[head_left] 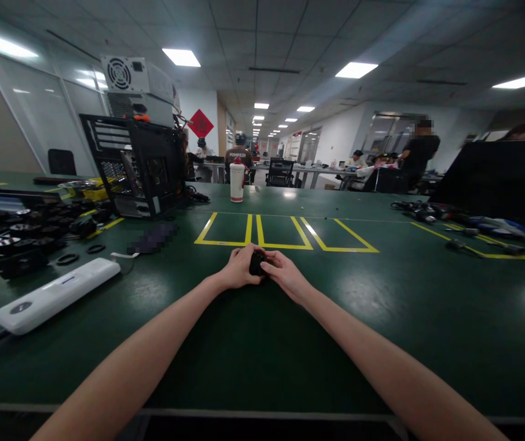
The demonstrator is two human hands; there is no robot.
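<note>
Both my hands meet over the middle of the green table (262,343), around a small dark round part (256,263) whose exact kind I cannot make out. My left hand (239,267) wraps it from the left, thumb below and fingers over the top. From the right, my right hand (285,272) pinches its near side with the fingertips. Just beyond the hands, yellow tape (285,247) marks out several boxes on the tabletop.
A white power strip (60,294) lies at left, near black rings (67,259) and a heap of black parts (18,229). Behind stand an open computer case (143,165) and a white cup (237,184). Cables (421,211) lie at right; people sit and stand farther back.
</note>
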